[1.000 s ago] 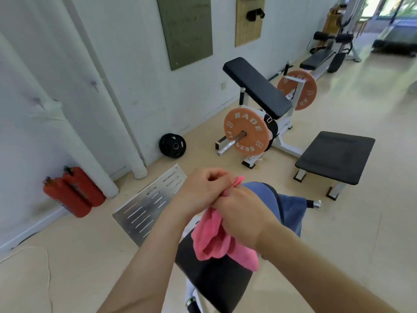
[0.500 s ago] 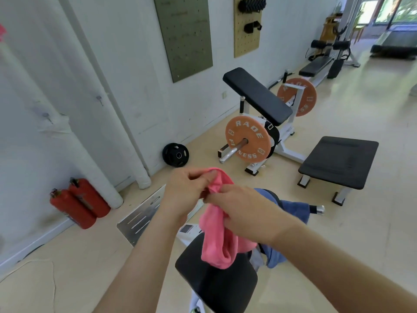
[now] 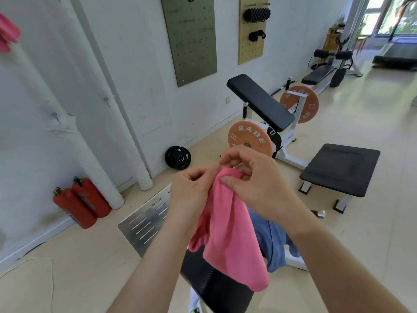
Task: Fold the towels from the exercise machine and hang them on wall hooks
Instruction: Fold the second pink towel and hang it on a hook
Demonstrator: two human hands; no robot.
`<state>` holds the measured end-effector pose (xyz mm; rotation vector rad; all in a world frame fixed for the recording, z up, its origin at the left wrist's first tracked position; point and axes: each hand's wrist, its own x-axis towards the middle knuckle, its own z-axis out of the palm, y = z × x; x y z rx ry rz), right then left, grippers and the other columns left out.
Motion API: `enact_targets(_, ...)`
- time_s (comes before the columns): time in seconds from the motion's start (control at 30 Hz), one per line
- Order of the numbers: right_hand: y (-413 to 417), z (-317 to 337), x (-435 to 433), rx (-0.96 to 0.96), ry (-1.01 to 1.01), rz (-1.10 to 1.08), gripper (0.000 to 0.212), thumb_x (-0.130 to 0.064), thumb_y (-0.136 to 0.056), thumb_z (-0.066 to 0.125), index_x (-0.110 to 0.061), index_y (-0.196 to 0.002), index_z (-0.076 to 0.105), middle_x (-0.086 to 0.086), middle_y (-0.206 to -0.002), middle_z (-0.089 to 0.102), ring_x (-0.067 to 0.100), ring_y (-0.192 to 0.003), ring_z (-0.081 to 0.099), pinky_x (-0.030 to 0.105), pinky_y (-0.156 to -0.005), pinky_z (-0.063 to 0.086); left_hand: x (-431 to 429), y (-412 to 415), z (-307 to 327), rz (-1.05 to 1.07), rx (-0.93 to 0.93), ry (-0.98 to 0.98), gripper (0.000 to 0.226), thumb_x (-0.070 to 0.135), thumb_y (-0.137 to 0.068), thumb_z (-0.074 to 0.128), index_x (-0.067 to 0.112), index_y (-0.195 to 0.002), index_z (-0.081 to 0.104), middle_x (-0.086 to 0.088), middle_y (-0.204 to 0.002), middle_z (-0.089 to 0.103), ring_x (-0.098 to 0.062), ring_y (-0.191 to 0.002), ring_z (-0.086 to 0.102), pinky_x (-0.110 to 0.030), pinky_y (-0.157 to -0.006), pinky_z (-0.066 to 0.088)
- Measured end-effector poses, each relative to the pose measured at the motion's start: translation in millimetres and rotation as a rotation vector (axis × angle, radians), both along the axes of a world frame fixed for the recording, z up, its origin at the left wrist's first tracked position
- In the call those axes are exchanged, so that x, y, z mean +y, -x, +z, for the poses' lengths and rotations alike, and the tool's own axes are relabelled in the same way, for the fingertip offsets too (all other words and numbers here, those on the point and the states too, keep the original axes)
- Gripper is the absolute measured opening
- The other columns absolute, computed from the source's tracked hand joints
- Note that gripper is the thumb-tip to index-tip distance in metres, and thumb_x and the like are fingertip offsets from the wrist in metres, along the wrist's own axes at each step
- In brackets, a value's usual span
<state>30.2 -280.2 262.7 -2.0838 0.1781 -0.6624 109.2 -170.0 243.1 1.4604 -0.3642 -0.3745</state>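
Both hands meet at the top of the pink towel point(image 3: 228, 233). The left hand point(image 3: 191, 190) has its fingers curled round the bunched upper edge, and the right hand point(image 3: 255, 184) pinches the rounded fold beside it between thumb and fingertips. The towel hangs free below the hands, and here lies the first risk: it drops unevenly, a long flap under the right hand and a crumpled lobe under the left wrist, so any fold made from this hold would likely come out lopsided unless the edges are squared. The grip is small and sits at one spot only. If either pinch slackens while the fingers shift, the cloth could slide out and fall on the black pad point(image 3: 214, 288) directly beneath the hands, or past it to the floor. Just behind the hanging flap, below the right forearm, the blue towel point(image 3: 270, 242) lies draped over the machine; a swing of the pink flap may catch it and pull it off. Further out, beyond the left hand, the wall hooks point(image 3: 55, 116) look like short pegs, so a thick, loose bundle could slip off them. A pink cloth point(image 3: 8, 35) shows high on that wall at the frame's edge; how it is fixed I cannot tell.
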Motion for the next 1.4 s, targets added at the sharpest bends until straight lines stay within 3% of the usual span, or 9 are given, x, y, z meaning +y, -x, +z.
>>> enact_targets(0.23, -1.4, -5.0, 14.3, -0.098, -0.249, -0.076, 0.029, -0.001, -0.074, 0.076, -0.025, -0.086, 0.067, -0.006, -0.082, 0.070, 0.002, -0.075, 0.066, 0.014, -0.070, 0.052, 19.0, -5.7, 5.2, -0.146, -0.161, -0.057, 0.018, 0.011, -0.091, 0.060, 0.009, -0.104, 0.073, -0.007, -0.098, 0.075, -0.020, -0.097, 0.070, -0.034, -0.088, 0.056)
enact_targets(0.43, -8.8, -6.4, 22.0, -0.058, -0.376, -0.002, 0.037, -0.002, -0.075, 0.077, -0.029, -0.096, 0.064, -0.008, -0.090, 0.065, 0.008, -0.071, 0.066, 0.016, -0.069, 0.054, 38.6, -10.9, 1.7, -0.201, -0.184, -0.046, 0.024, 0.005, -0.094, 0.054, 0.016, -0.103, 0.073, -0.005, -0.100, 0.075, -0.022, -0.100, 0.069, -0.037, -0.090, 0.053)
enact_targets(0.67, -17.7, -1.6, 20.2, 0.195, -0.353, 0.097, 0.018, -0.006, -0.076, 0.078, -0.020, -0.085, 0.071, 0.010, -0.084, 0.073, 0.025, -0.074, 0.070, 0.040, -0.078, 0.059, 53.2, -14.9, 4.0, -0.253, -0.333, -0.104, 0.027, 0.006, -0.088, 0.056, 0.025, -0.094, 0.075, 0.001, -0.099, 0.075, -0.015, -0.099, 0.068, -0.033, -0.092, 0.052)
enact_targets(0.83, -26.0, 8.5, 17.9, 0.181, 0.119, -0.057, 0.011, -0.012, -0.078, 0.073, -0.023, -0.079, 0.072, -0.012, -0.067, 0.064, 0.004, -0.068, 0.061, 0.020, -0.066, 0.050, 47.4, -17.5, -13.7, -0.102, -0.473, -0.281, 0.045, -0.002, -0.083, 0.061, 0.038, -0.103, 0.069, 0.003, -0.086, 0.070, -0.015, -0.075, 0.063, -0.026, -0.073, 0.054)
enact_targets(0.97, -25.7, 14.4, 16.2, 0.028, 0.284, -0.150, 0.012, -0.012, -0.080, 0.068, -0.022, -0.081, 0.075, -0.008, -0.078, 0.067, 0.010, -0.079, 0.062, 0.028, -0.078, 0.051, 58.5, -35.3, -54.8, 0.050, -0.432, -0.476, 0.046, -0.005, -0.075, 0.063, 0.034, -0.098, 0.064, -0.001, -0.077, 0.063, -0.010, -0.063, 0.051, -0.019, -0.057, 0.046)
enact_targets(1.1, -26.2, 6.0, -3.1, -0.049, 0.244, -0.258, 0.012, -0.012, -0.077, 0.068, -0.024, -0.077, 0.073, -0.006, -0.079, 0.065, 0.013, -0.079, 0.062, 0.038, -0.080, 0.053, 84.8, -58.9, -89.1, 0.231, -0.366, -0.749, 0.041, -0.009, -0.066, 0.057, 0.030, -0.076, 0.066, 0.011, -0.075, 0.066, -0.011, -0.072, 0.059, -0.016, -0.053, 0.039)
enact_targets(1.17, -23.9, 2.3, -10.5, -0.033, 0.184, -0.291, 0.016, -0.010, -0.078, 0.068, -0.026, -0.075, 0.071, -0.011, -0.077, 0.065, 0.006, -0.078, 0.061, 0.025, -0.079, 0.051, 97.4, -68.3, -91.3, 0.346, -0.326, -0.802, 0.036, -0.007, -0.065, 0.053, 0.027, -0.071, 0.066, 0.009, -0.074, 0.067, -0.016, -0.077, 0.060, -0.024, -0.060, 0.041)
enact_targets(1.27, -19.8, -5.8, -7.2, -0.022, 0.100, -0.291, 0.023, -0.008, -0.079, 0.070, -0.029, -0.073, 0.066, -0.021, -0.074, 0.060, -0.005, -0.073, 0.056, 0.004, -0.067, 0.041, 112.5, -85.9, -76.1, 0.522, -0.302, -0.731, 0.029, -0.001, -0.063, 0.052, 0.023, -0.069, 0.067, 0.002, -0.074, 0.067, -0.022, -0.078, 0.061, -0.028, -0.069, 0.046)
enact_targets(1.4, -24.2, -15.1, -4.5, -0.017, 0.043, -0.267, 0.019, -0.009, -0.080, 0.070, -0.026, -0.073, 0.066, -0.015, -0.077, 0.063, 0.000, -0.073, 0.058, 0.011, -0.067, 0.043, 129.2, -114.0, -58.0, 0.683, -0.071, -0.557, 0.021, 0.016, -0.059, 0.043, 0.019, -0.058, 0.063, -0.001, -0.061, 0.059, -0.028, -0.068, 0.056, -0.036, -0.063, 0.048)
